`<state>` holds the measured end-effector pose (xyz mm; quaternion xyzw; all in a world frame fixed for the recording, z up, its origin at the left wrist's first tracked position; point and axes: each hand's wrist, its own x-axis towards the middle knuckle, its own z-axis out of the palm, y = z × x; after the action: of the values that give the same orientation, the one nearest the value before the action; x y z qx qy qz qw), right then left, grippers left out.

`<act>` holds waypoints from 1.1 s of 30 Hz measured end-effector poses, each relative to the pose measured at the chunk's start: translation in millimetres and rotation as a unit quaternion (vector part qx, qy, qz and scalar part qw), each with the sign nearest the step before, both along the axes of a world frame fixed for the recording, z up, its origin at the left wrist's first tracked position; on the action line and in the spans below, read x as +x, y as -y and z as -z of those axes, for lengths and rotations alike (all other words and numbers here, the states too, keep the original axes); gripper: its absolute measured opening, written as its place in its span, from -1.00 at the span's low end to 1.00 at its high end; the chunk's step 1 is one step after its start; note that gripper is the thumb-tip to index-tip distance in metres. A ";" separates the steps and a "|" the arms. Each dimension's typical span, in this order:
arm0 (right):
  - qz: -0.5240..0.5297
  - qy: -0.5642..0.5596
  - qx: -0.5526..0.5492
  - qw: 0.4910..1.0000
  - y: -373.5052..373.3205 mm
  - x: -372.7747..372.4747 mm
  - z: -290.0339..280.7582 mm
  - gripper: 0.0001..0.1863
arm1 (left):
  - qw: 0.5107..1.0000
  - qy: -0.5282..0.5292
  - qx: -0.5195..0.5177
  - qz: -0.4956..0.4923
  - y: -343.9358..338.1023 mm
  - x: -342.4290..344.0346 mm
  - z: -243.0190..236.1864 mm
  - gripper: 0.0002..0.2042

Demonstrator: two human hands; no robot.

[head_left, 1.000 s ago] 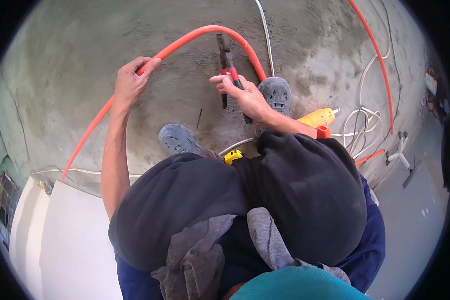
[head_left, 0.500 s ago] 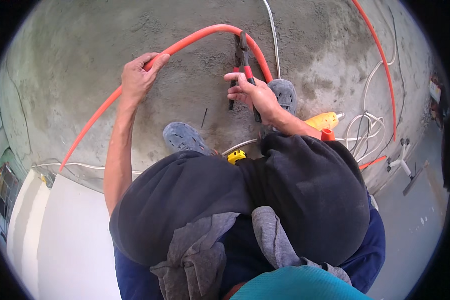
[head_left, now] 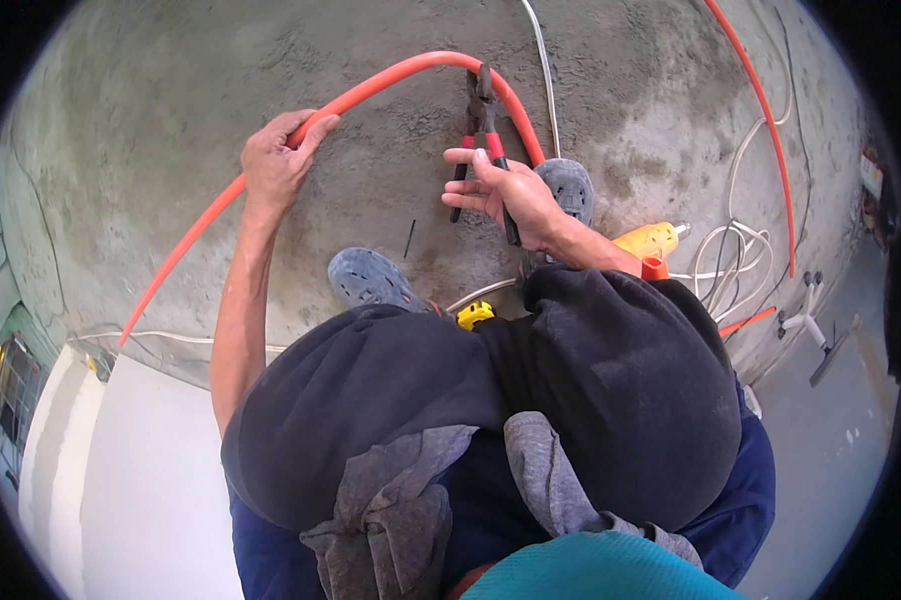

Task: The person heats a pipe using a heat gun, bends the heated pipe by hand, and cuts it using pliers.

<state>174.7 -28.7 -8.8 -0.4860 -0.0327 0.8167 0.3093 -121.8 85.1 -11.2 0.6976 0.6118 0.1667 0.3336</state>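
Note:
An orange flexible pipe (head_left: 400,70) arches over the rough concrete in front of me, one side running down to the left and the other down to my right shoe. Its left side is gripped by my left hand (head_left: 275,165), with the thumb on top and fingers curled round it. My right hand (head_left: 520,200) holds pliers (head_left: 494,148) with red and black handles. One handle lies across that palm under the thumb, while the fingers reach loosely toward the other, handles apart. The pliers' jaws are at the pipe near the top of the arch; their exact bite is too small to tell.
My grey clogs (head_left: 370,278) stand on the concrete. Right of me lie a yellow tool (head_left: 645,241), a coiled white cable (head_left: 735,250) and another orange pipe (head_left: 765,120). A small yellow object (head_left: 475,314) sits between my feet. White boards (head_left: 150,470) lie at the lower left.
The fingers of my right hand have spread a little, and the pliers' handles have shifted slightly left. My left hand and the pipe have hardly moved.

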 end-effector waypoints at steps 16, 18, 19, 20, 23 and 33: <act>-0.189 0.245 0.161 0.937 18.6 41.6 -24.4 -0.60 | 0.980 -0.054 -0.161 0.102 -24.5 -3.5 -10.1 -0.54; -0.170 0.228 0.167 0.944 15.6 45.0 -24.9 -0.60 | 0.970 0.007 -0.229 0.087 -26.2 -0.3 -12.8 -0.49; -0.180 0.231 0.170 0.941 9.3 46.4 -27.5 -0.60 | 0.970 0.009 -0.228 0.086 -26.9 -1.3 -10.1 -0.49; -0.190 0.233 0.173 0.938 5.0 46.8 -28.4 -0.61 | 0.970 -0.012 -0.224 0.091 -27.5 -3.5 -5.4 -0.47; -0.193 0.241 0.148 0.940 3.1 42.6 -24.0 -0.62 | 0.978 -0.045 -0.181 0.092 -24.1 1.1 0.0 -0.43; -0.081 0.239 0.141 0.957 20.1 22.2 -2.8 -0.60 | 0.986 -0.106 -0.094 0.086 -16.4 9.4 -3.6 -0.42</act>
<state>196.8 -48.8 -6.1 -0.6145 -0.2599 0.6858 0.2908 -112.4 101.4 -7.6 0.7271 0.5941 0.0043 0.3442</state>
